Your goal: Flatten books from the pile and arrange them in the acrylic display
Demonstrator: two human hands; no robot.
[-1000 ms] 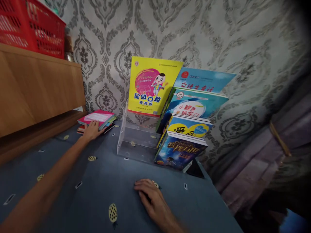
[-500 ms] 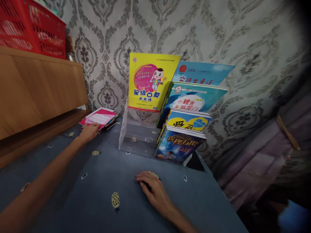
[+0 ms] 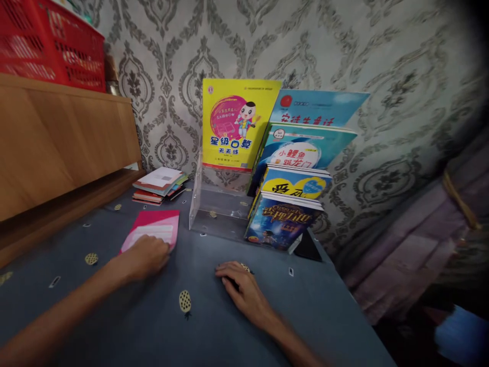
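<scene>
My left hand [image 3: 150,256] is closed on the near edge of a pink booklet [image 3: 168,220] with a pale label area on its cover. The booklet is just above the table, in front of a low stack of books [image 3: 160,178]; I cannot tell if it touches the cloth. My right hand [image 3: 242,288] lies on the tablecloth with its fingers stretched out and holds nothing. Behind it stands a clear acrylic book rack [image 3: 221,224]. A yellow workbook [image 3: 240,122] leans upright in its back left part, and several books, such as a dark blue one [image 3: 280,221], fill its right side.
A blue-grey patterned tablecloth [image 3: 145,326] covers the table. Along the left is a wooden cabinet [image 3: 69,137] with a red plastic basket [image 3: 76,51] on top. A dark flat object [image 3: 308,248] lies right of the rack. A curtain [image 3: 412,255] hangs beyond the right edge.
My left hand has drawn the pink booklet off the top of the stack, toward me and slightly right. A white-covered book now shows on top. My right hand has hardly moved.
</scene>
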